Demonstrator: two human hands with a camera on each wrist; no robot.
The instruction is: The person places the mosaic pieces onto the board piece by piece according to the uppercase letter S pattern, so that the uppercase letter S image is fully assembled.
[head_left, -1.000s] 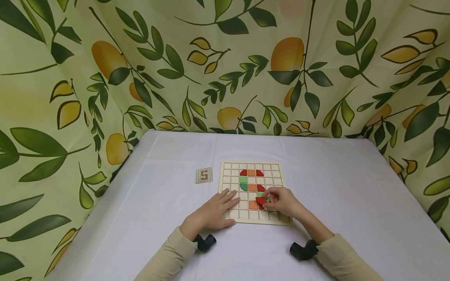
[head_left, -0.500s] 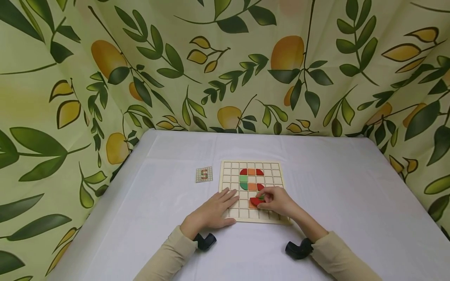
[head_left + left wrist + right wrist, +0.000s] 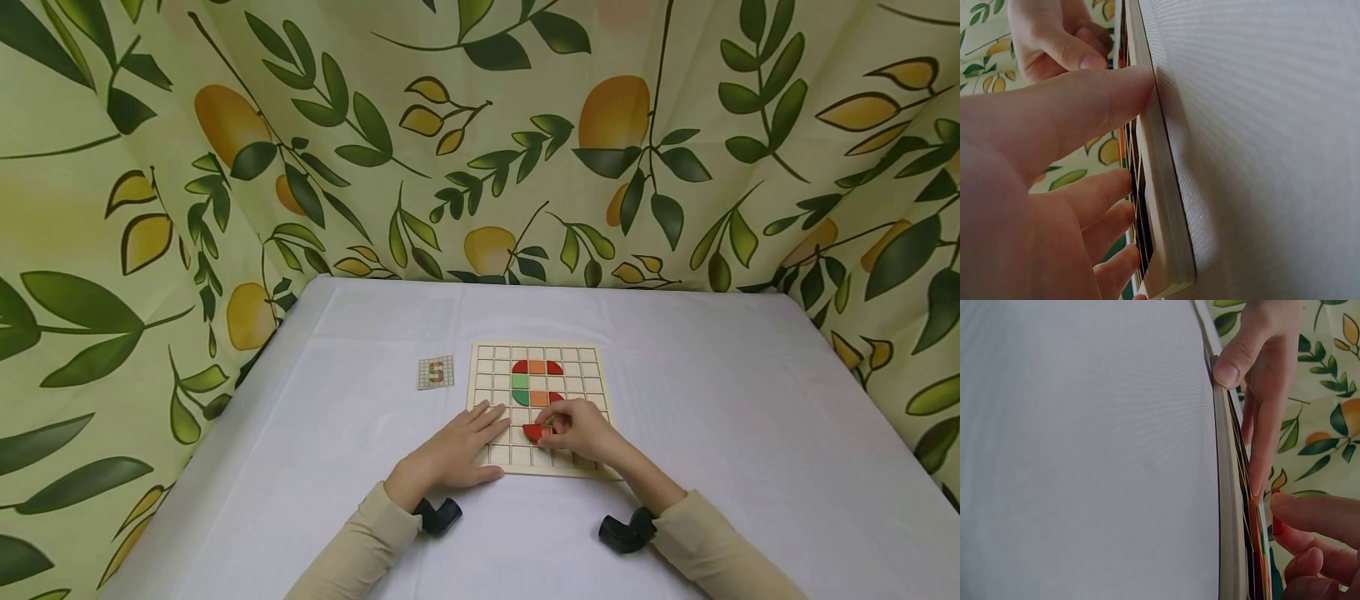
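Note:
A wooden grid board [image 3: 585,362] lies on the white table, with red, orange and green pieces set in its squares. My left hand [image 3: 453,450] rests flat on the board's left side, fingers spread. Its thumb [image 3: 1110,94] touches the near edge in the left wrist view. Between thumb and fingers, my right hand [image 3: 588,429] pinches a red rounded piece [image 3: 532,432] over the lower middle of the grid. In the right wrist view this red piece [image 3: 1277,515] shows edge-on, just off the board. The right hand covers some lower pieces.
Left of the board lies a small card [image 3: 436,373] printed with a coloured S on a grid. White cloth covers the table [image 3: 360,333]. A curtain [image 3: 480,167] patterned with leaves and fruit hangs behind and at both sides. Black devices [image 3: 626,531] sit at both wrists.
My right hand has moved left across the lower part of the board with the red piece, from the red and green squares to beside the lower orange square. The left hand stays put.

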